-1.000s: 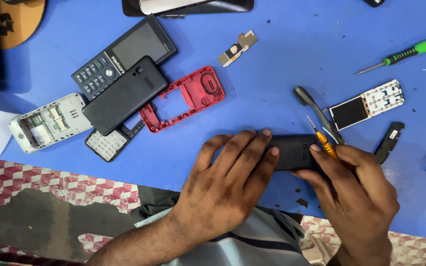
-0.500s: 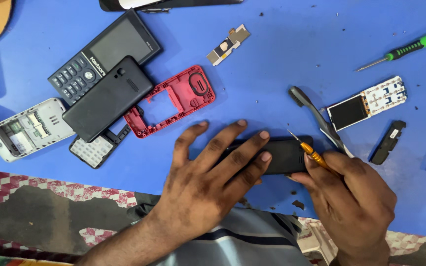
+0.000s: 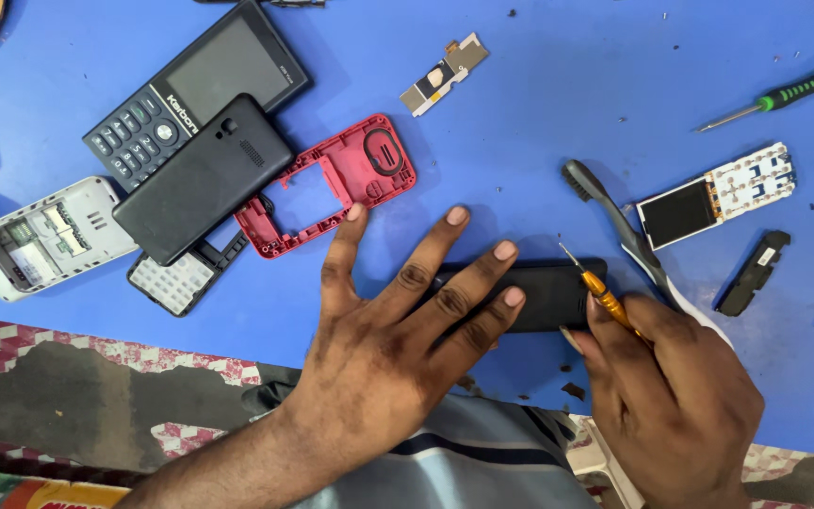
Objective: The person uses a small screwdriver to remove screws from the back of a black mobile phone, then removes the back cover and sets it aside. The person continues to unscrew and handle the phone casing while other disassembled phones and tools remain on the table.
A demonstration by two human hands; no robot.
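My left hand (image 3: 398,325) lies flat with fingers spread over the left part of a black phone body (image 3: 553,292) on the blue table (image 3: 520,113), pressing it down. My right hand (image 3: 671,396) grips a small orange-handled screwdriver (image 3: 600,292), whose thin metal tip points up and left above the phone's right end. The hands hide most of the phone body.
A red phone frame (image 3: 336,179), a black back cover (image 3: 204,188), a black keypad phone (image 3: 190,90), a white phone shell (image 3: 44,236) and a keypad piece (image 3: 176,281) lie at left. A brush (image 3: 610,212), circuit board with screen (image 3: 718,193), green screwdriver (image 3: 789,92) sit right.
The view has shifted, so the parts on the table sit lower in the frame. My left hand's fingers have spread wider over the phone body. The screwdriver has stayed at the phone's right end.
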